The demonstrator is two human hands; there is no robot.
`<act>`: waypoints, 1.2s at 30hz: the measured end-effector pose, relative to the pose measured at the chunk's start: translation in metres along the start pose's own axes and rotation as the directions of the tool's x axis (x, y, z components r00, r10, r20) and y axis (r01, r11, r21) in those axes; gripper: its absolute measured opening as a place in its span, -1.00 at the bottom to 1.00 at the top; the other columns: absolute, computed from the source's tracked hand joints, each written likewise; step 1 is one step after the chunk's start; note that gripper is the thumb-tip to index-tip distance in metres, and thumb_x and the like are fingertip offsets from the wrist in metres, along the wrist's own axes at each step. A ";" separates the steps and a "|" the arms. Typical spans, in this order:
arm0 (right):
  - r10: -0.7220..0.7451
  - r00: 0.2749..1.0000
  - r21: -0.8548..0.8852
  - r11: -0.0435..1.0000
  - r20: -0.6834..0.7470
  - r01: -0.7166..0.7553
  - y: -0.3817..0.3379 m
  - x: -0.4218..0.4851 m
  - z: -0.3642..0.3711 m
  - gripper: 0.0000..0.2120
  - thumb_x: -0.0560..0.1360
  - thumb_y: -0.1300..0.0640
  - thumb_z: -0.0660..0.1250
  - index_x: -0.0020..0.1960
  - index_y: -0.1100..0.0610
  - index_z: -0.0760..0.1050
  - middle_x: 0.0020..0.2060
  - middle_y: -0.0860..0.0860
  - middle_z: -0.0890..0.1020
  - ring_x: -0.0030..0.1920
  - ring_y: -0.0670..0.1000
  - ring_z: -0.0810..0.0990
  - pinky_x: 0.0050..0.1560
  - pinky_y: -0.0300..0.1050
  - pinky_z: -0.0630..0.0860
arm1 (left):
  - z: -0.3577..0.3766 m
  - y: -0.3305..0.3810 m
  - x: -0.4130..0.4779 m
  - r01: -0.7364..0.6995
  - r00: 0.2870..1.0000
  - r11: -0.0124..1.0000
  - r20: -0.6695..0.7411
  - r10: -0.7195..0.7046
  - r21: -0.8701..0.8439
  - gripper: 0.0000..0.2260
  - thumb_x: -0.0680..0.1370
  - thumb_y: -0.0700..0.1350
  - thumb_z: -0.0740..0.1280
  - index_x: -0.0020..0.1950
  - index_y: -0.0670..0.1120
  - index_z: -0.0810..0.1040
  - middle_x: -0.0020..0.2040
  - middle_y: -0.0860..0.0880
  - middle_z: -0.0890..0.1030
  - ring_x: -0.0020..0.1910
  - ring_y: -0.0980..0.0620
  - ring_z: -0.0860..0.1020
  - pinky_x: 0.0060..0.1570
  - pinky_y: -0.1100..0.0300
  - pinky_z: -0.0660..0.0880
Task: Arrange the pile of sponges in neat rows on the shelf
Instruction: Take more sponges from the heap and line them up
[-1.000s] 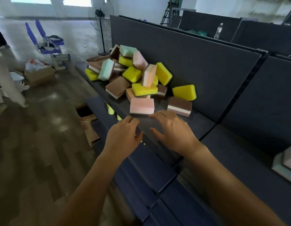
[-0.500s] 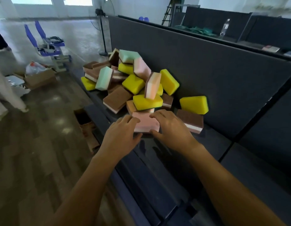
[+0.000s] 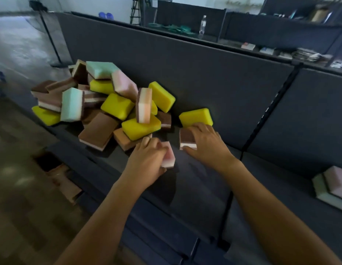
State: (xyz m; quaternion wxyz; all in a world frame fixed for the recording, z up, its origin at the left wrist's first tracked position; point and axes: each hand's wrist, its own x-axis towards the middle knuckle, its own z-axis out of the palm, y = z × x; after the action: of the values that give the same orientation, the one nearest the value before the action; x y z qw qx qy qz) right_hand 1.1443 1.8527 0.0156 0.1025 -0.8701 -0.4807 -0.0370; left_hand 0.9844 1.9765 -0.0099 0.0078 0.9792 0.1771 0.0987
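Gripping a pink sponge at the near edge of the pile on the shelf, the left hand could drag neighbouring sponges loose and spill them over the front. The right hand clasps a brown sponge just beside.

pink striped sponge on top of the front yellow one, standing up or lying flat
Standing on end: the pink striped sponge rises tall and narrow from the yellow sponge under it, its layers running vertically.
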 end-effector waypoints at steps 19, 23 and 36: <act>0.229 0.973 0.103 0.968 0.011 -0.229 -0.009 -0.049 0.000 -0.44 0.46 -0.09 0.37 0.41 0.00 0.33 0.28 0.07 0.40 0.28 0.16 0.42 0.28 0.13 0.42 | -0.020 -0.019 -0.011 -0.082 0.995 0.988 0.043 0.088 -0.128 -0.45 0.46 0.17 0.40 0.40 0.17 0.31 0.30 0.07 0.38 0.33 -0.05 0.34 0.18 -0.01 0.35; 0.241 0.963 0.125 0.966 -0.120 -0.226 -0.008 -0.091 -0.020 -0.45 0.45 -0.06 0.39 0.39 -0.01 0.33 0.27 0.02 0.40 0.26 0.08 0.43 0.25 0.05 0.45 | -0.035 -0.006 -0.016 -0.167 0.986 0.978 -0.011 0.167 -0.126 -0.45 0.46 0.20 0.39 0.40 0.14 0.35 0.29 0.07 0.40 0.29 -0.06 0.38 0.15 0.02 0.38; 0.498 0.824 0.087 0.865 -0.269 -0.494 0.074 -0.256 -0.064 -0.46 0.45 -0.04 0.43 0.37 0.03 0.37 0.27 0.01 0.48 0.24 0.08 0.44 0.22 0.03 0.44 | -0.031 0.153 -0.003 -0.542 0.833 0.801 -0.042 0.551 -0.254 -0.48 0.46 0.20 0.39 0.37 0.12 0.39 0.30 0.10 0.40 0.27 -0.02 0.38 0.18 0.04 0.31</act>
State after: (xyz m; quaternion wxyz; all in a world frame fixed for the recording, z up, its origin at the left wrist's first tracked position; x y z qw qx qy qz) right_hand 1.0725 1.5888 0.0254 0.1819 -0.9499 -0.2187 -0.1298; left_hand 1.0284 1.8315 0.0280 0.1082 0.9807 -0.1269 0.1020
